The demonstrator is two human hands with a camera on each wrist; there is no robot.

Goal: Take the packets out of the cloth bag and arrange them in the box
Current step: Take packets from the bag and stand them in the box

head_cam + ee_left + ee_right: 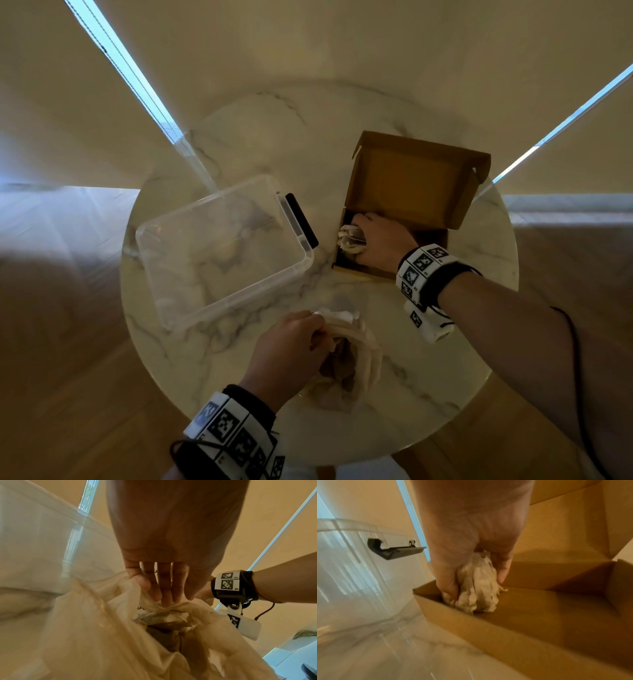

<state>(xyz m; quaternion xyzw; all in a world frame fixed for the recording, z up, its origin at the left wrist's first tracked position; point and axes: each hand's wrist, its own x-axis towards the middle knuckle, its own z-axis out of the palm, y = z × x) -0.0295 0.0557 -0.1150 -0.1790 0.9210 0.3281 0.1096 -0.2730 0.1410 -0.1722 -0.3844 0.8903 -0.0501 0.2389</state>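
A cream cloth bag (356,356) lies on the round marble table near its front edge, mouth held up. My left hand (294,342) pinches the bag's rim (150,599); crumpled packets (164,618) show inside it. An open cardboard box (387,270) stands at the right, lid raised behind it. My right hand (380,236) is inside the box's left end and grips a crumpled whitish packet (477,588), low against the box's near-left corner (419,595).
A clear plastic tub (219,246) with a black latch (303,222) stands on the left half of the table (462,377), close to the cardboard box. Beige blinds hang behind the table. Wooden floor lies all around.
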